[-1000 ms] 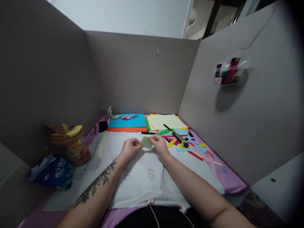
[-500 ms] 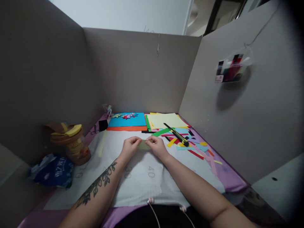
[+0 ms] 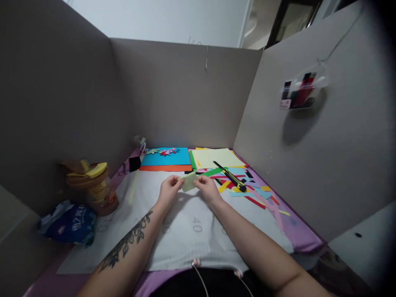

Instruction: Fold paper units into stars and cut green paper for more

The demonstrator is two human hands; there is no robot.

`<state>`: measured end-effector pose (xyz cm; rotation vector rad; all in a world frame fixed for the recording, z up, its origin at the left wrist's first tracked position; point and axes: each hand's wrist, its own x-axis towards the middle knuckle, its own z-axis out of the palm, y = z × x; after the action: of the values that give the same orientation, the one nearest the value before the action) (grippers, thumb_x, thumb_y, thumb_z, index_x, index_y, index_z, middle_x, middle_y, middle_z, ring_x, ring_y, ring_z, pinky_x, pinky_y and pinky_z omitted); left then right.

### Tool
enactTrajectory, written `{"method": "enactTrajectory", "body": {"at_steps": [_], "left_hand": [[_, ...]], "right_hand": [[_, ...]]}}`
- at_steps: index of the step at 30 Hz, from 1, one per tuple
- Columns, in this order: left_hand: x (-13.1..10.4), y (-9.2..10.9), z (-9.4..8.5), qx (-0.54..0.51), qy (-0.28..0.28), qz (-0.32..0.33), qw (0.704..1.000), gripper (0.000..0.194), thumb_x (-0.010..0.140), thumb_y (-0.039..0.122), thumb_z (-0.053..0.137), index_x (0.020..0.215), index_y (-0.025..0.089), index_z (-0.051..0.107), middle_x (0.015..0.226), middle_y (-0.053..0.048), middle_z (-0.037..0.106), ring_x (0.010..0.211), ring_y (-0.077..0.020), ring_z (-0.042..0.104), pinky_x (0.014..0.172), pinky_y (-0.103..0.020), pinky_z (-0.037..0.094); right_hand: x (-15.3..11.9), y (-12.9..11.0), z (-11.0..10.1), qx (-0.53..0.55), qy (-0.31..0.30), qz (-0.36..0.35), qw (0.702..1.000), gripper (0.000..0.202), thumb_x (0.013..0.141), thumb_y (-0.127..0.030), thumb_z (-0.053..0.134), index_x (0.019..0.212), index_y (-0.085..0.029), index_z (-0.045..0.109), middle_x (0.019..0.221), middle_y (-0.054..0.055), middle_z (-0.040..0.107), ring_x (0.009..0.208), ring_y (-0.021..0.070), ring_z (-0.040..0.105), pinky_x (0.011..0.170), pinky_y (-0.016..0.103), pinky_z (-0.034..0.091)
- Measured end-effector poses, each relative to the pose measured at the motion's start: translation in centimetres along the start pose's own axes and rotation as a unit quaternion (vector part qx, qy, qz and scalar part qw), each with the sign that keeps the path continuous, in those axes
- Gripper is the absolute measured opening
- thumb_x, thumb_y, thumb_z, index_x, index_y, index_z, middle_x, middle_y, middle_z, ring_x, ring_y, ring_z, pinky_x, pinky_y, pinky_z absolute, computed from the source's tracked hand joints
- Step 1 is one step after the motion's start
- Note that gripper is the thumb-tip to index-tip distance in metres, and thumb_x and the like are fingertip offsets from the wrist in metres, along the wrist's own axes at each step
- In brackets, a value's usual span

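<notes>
Between my two hands is a small pale yellow-green piece of paper (image 3: pixel 189 182), held up over the white cloth (image 3: pixel 182 231) and tilted. My left hand (image 3: pixel 170 189) pinches its left edge between thumb and fingers. On the opposite edge, my right hand (image 3: pixel 208 189) has a similar pinch. Whether the paper is folded I cannot tell. Just beyond my right hand lies a green paper strip (image 3: pixel 213 172), and further right a black and yellow utility knife (image 3: pixel 230 176) rests on colored paper scraps.
Paper stars (image 3: pixel 165 152) lie on a blue sheet (image 3: pixel 163 161) at the back, beside cream sheets (image 3: pixel 216 158). A brown-lidded cup (image 3: pixel 100 194) and a blue packet (image 3: pixel 69 222) stand left. Grey panels (image 3: pixel 185 95) enclose the table. A clear pouch (image 3: pixel 305 88) hangs right.
The paper piece has turned from lying nearly flat to a raised, tilted position, with more of its face showing. Both hands have shifted slightly while keeping hold of it.
</notes>
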<state>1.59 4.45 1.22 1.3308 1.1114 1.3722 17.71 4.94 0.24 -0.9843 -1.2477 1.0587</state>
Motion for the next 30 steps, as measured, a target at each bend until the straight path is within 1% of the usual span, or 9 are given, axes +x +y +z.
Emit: {"method": "enactTrajectory", "body": {"at_steps": [3, 5, 8, 12, 16, 19, 23, 26, 30], "left_hand": [[0.1, 0.1, -0.4, -0.073, 0.028, -0.042, 0.996, 0.032, 0.065, 0.041, 0.068, 0.077, 0.013, 0.059, 0.064, 0.001, 0.058, 0.054, -0.0093, 0.051, 0.052, -0.02, 0.039], [-0.1, 0.2, -0.4, -0.108, 0.016, -0.085, 0.99, 0.035, 0.066, 0.045, 0.066, 0.08, 0.013, 0.06, 0.066, 0.001, 0.059, 0.055, -0.0093, 0.051, 0.051, -0.019, 0.039], [-0.5, 0.5, 0.0, -0.147, -0.018, -0.132, 0.98, 0.036, 0.067, 0.048, 0.065, 0.083, 0.016, 0.059, 0.075, 0.0, 0.061, 0.064, -0.0116, 0.056, 0.056, -0.022, 0.044], [-0.7, 0.8, 0.4, -0.14, -0.024, -0.094, 0.985, 0.035, 0.065, 0.045, 0.069, 0.08, 0.015, 0.06, 0.074, -0.001, 0.061, 0.067, -0.0124, 0.056, 0.062, -0.023, 0.046], [-0.5, 0.5, 0.3, -0.133, -0.029, -0.075, 0.988, 0.033, 0.066, 0.044, 0.068, 0.081, 0.015, 0.061, 0.074, -0.001, 0.062, 0.066, -0.0129, 0.056, 0.061, -0.023, 0.046], [-0.4, 0.2, 0.1, -0.125, -0.04, -0.071, 0.989, 0.031, 0.066, 0.04, 0.067, 0.083, 0.015, 0.061, 0.076, -0.001, 0.064, 0.067, -0.0137, 0.058, 0.06, -0.023, 0.045], [-0.4, -0.1, 0.0, -0.101, -0.052, -0.066, 0.991, 0.028, 0.066, 0.034, 0.066, 0.085, 0.014, 0.061, 0.078, -0.003, 0.065, 0.068, -0.0146, 0.059, 0.061, -0.023, 0.045], [-0.3, -0.2, 0.0, -0.075, -0.057, -0.053, 0.994, 0.024, 0.068, 0.029, 0.062, 0.087, 0.014, 0.061, 0.078, -0.003, 0.065, 0.068, -0.0149, 0.059, 0.06, -0.023, 0.045], [-0.3, 0.0, 0.0, -0.045, -0.014, -0.013, 0.999, 0.028, 0.067, 0.024, 0.06, 0.093, 0.014, 0.06, 0.084, -0.005, 0.066, 0.073, -0.0163, 0.06, 0.063, -0.024, 0.046]], "right_hand": [[-0.6, -0.1, 0.3, -0.119, -0.049, -0.007, 0.992, 0.015, 0.065, -0.028, 0.061, 0.059, -0.016, 0.054, 0.055, -0.004, 0.051, 0.054, 0.0108, 0.044, 0.053, 0.022, 0.033], [-0.9, -0.2, 0.5, -0.173, -0.051, -0.011, 0.984, 0.012, 0.067, -0.026, 0.058, 0.061, -0.016, 0.056, 0.057, -0.004, 0.052, 0.055, 0.0116, 0.045, 0.053, 0.022, 0.033], [-1.2, -0.3, 0.8, -0.207, -0.035, -0.036, 0.977, 0.011, 0.07, -0.024, 0.055, 0.07, -0.016, 0.062, 0.065, -0.001, 0.059, 0.062, 0.0138, 0.051, 0.057, 0.023, 0.037], [-1.2, -0.4, 0.9, -0.185, -0.035, -0.063, 0.98, 0.017, 0.072, -0.025, 0.052, 0.083, -0.017, 0.063, 0.075, 0.001, 0.064, 0.069, 0.0161, 0.055, 0.062, 0.026, 0.041], [-1.2, -0.6, 0.7, -0.15, 0.024, -0.115, 0.982, 0.016, 0.075, -0.027, 0.053, 0.087, -0.018, 0.058, 0.074, 0.0, 0.06, 0.069, 0.0157, 0.055, 0.063, 0.026, 0.042], [-1.2, -0.8, 0.5, -0.131, 0.038, -0.132, 0.982, 0.019, 0.075, -0.028, 0.056, 0.091, -0.019, 0.057, 0.074, 0.0, 0.06, 0.069, 0.0154, 0.055, 0.064, 0.026, 0.043], [-1.1, -1.0, 0.1, -0.111, 0.03, -0.123, 0.986, 0.016, 0.077, -0.031, 0.056, 0.084, -0.018, 0.06, 0.072, 0.001, 0.06, 0.067, 0.0151, 0.054, 0.062, 0.025, 0.042], [-0.8, -1.1, 0.0, -0.074, 0.01, -0.102, 0.992, 0.017, 0.076, -0.034, 0.056, 0.079, -0.018, 0.061, 0.072, 0.001, 0.06, 0.066, 0.0148, 0.054, 0.061, 0.025, 0.042], [-0.7, -1.3, -0.1, -0.093, -0.005, -0.085, 0.992, 0.012, 0.073, -0.03, 0.058, 0.075, -0.018, 0.059, 0.067, 0.0, 0.058, 0.061, 0.0131, 0.052, 0.057, 0.024, 0.041]]}}
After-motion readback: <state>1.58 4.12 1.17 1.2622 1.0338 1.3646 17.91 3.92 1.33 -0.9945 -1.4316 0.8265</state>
